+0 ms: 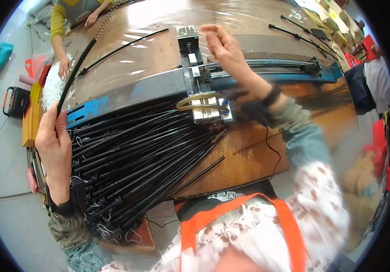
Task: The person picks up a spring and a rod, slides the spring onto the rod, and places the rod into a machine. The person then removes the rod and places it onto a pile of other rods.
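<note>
1. Head view: the left hand (55,145) sits at the counter's (267,149) left edge, its fingers closed around the near end of a long black wiper strip (78,68) that runs away over the counter toward its far left corner.
2. Just right of that hand, a thick pile of black strips (145,154) fans across the near left part of the counter, reaching over its near edge.
3. The right hand (226,52) is raised above the middle of the counter, fingers loosely curled with the fingertips pinched together; I cannot tell whether it holds anything.
4. Beneath it a blue metal rail (158,88) crosses the counter from left to right, with a metal clamp block (199,77) set across it.
5. Another black strip (122,47) lies on the far left part of the counter.
6. At the far left corner another person's hand (63,65) rests by a white heap (51,84).
</note>
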The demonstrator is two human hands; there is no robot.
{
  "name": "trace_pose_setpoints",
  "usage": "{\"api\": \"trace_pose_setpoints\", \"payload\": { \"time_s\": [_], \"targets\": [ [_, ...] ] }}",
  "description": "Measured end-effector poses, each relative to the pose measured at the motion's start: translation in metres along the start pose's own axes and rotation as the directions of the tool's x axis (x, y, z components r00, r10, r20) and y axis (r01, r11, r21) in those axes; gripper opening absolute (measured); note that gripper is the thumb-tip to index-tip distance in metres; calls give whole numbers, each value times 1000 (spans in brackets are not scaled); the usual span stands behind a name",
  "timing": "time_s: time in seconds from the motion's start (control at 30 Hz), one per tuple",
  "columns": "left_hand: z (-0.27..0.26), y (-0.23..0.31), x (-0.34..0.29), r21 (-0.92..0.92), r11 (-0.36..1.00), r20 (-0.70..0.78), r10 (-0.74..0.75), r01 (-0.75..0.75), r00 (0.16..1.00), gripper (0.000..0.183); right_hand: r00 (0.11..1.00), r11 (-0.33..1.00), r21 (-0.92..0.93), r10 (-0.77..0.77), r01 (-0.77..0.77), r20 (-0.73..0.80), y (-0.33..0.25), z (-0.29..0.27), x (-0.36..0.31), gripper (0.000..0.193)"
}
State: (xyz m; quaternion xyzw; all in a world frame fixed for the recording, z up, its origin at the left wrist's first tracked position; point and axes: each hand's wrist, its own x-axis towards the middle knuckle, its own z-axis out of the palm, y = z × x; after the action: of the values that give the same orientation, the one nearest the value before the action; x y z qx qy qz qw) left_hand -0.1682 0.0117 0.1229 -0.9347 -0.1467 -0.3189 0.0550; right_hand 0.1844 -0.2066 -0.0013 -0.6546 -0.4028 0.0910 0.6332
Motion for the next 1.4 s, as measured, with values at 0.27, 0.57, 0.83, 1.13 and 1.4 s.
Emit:
{"api": "trace_pose_setpoints", "payload": {
  "time_s": [0.27, 0.57, 0.83, 1.13, 1.4],
  "targets": [
    [18, -4, -8, -119, 990, 60, -63, 70, 996, 24, 898, 867, -329, -250, 374, 362, 13, 15, 10, 20],
    [27, -9, -5, -148, 980, 123, -118, 136, 985, 25, 655, 489, -480, -291, 729, 697, -12, 30, 10, 11],
    [51, -25, 2, -128, 991, 232, -11, 42, 973, 26, 846, 169, -879, -402, 445, 351, 39, -165, -46, 8],
    [193, 78, 57, -319, 917, 256, 327, -240, 910, 19, 950, 30, -979, -248, 202, 188, 75, -309, -86, 10],
    [205, 81, 44, -338, 935, 348, 230, -107, 909, 29, 933, 125, -964, -308, 233, 186, 90, -316, -93, 9]
  ]
}}
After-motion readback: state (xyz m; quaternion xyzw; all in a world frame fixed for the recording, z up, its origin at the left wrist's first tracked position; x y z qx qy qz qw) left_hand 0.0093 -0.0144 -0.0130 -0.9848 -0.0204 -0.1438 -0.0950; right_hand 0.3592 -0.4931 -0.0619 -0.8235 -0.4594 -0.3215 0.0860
